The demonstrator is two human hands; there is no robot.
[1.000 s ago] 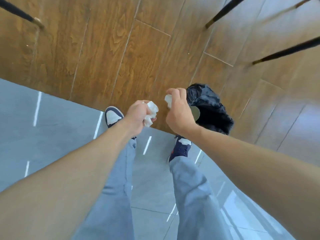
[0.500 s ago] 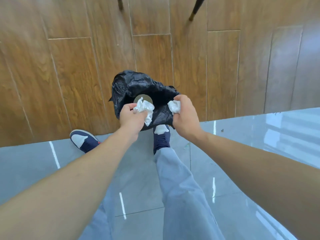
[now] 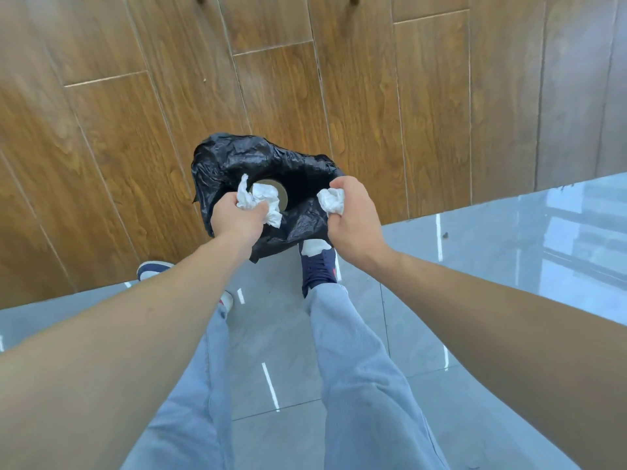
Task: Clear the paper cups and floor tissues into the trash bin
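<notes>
- Right now the floor is taking up most of the view: wood-look planks (image 3: 305,79) ahead are meeting glossy grey tile (image 3: 492,252) where the person is standing in pale trousers (image 3: 366,385) and dark shoes (image 3: 319,266).
- Sitting on the planks at the toes is the trash bin (image 3: 237,157), its black liner spreading wide, which is giving both hands an easy drop. Something round and pale is showing inside, probably a paper cup (image 3: 283,195), half hidden.
- Reaching out over the near rim, the left hand (image 3: 237,220) is clenching a crumpled tissue (image 3: 259,198), fist closed, paper sticking out the top.
- Hovering at the bin's right edge, the right hand (image 3: 356,218) is squeezing a smaller wad (image 3: 330,200), fingers curled tight.
- Both are being balled up, I'd say, so nothing flutters off; letting go over the opening looks like the next job.
</notes>
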